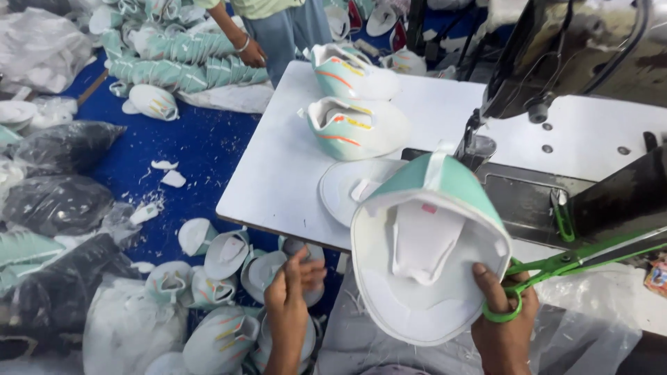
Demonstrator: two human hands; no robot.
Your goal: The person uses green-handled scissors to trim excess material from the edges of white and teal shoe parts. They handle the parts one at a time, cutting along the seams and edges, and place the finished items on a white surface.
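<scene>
Right hand (506,321) — fingers clamped on the lower edge of a white-and-mint shoe upper (427,246), green-handled scissors (556,267) looped on the same hand. Left hand (290,288) reaches down, fingers closed on a white piece (306,251) from the pile below the white table (278,173). Two more finished uppers (354,104) lie on the table beside the sewing machine (556,55).

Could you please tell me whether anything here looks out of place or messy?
Yes: white scraps lie strewn on the blue floor, and shoe uppers sit in a loose heap beside the table rather than stacked. The right hand holds an upper and green scissors together, which looks awkward.
</scene>
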